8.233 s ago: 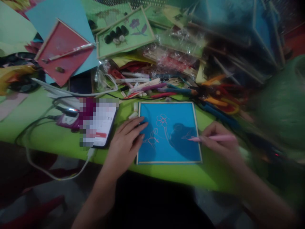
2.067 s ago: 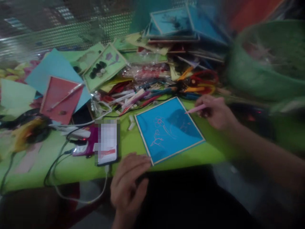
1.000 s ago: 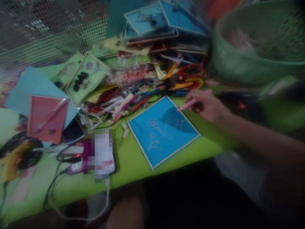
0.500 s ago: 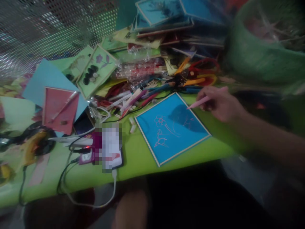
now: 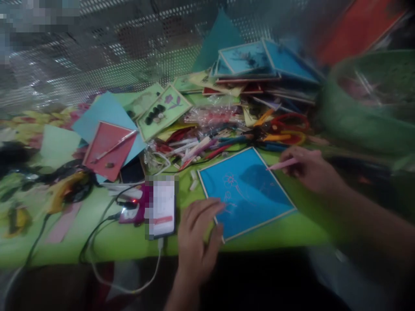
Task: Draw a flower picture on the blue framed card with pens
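Note:
A blue board (image 5: 249, 216) with a pale wooden rim lies tilted on the green table, with flowers drawn on it in thin pink lines. My right hand (image 5: 306, 168) is closed around a pink pen (image 5: 285, 163), whose tip is at the board's upper right edge; I cannot tell if it touches. My left hand (image 5: 199, 233) is at the board's lower left edge, fingers stretched out and thumb apart, holding nothing. Its fingertips reach over the rim; contact is unclear in the blur.
Left of my left hand lies a phone (image 5: 164, 207) on a white cable, beside a purple power strip (image 5: 142, 203). A glue gun (image 5: 61, 190) rests farther left. Pens, scissors (image 5: 285, 137) and framed boards (image 5: 249, 60) crowd the back. A green basin (image 5: 366, 108) stands right.
My left hand has come into view from below and reached the board's lower left edge. The right hand still holds the pen near the same edge. The camera view has shifted.

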A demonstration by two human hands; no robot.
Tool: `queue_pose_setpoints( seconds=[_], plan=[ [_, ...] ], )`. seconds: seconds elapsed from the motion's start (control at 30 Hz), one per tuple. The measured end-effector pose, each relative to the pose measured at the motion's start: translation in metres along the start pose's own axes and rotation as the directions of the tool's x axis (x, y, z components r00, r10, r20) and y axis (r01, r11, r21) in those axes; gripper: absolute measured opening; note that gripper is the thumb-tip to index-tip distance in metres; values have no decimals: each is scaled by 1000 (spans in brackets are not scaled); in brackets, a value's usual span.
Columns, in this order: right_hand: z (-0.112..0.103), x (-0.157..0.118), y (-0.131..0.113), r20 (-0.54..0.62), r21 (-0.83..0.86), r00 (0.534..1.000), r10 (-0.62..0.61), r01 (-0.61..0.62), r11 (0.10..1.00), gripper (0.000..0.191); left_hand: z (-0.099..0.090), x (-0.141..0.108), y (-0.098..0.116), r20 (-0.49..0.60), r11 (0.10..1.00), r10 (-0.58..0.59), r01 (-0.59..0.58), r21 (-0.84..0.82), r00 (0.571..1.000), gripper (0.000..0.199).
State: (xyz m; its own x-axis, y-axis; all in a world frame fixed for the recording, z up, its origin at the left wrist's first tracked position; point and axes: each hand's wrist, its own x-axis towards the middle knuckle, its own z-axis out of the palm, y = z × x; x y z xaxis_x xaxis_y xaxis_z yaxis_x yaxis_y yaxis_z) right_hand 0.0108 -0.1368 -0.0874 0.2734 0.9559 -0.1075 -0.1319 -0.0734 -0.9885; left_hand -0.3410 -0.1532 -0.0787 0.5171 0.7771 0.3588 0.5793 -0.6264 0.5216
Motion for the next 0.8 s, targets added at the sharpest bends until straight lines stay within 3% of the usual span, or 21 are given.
queue_pose_setpoints(
  seconds=[0.17,0.3,0.5,0.67,0.8],
  plan=[
    [0,-2,-2,-11,-13,1000,3,-3,1000,14,15,9,-19,54,999,0,-3,54,999,38],
    [6,-2,-14,19,-75,999,-35,37,997,7,19,8,-22,82,997,9,-16,75,997,40],
    [33,12,-30,112,-175,988,-103,121,977,7,18,3,-24,95,993,45,-56,108,994,35],
    [58,25,-23,166,-186,984,-67,98,978,11,17,1,-25,98,991,51,-62,115,994,34],
    [60,31,-11,146,-230,987,-69,101,968,13,16,2,-23,82,992,36,-45,115,996,34]
  ],
)
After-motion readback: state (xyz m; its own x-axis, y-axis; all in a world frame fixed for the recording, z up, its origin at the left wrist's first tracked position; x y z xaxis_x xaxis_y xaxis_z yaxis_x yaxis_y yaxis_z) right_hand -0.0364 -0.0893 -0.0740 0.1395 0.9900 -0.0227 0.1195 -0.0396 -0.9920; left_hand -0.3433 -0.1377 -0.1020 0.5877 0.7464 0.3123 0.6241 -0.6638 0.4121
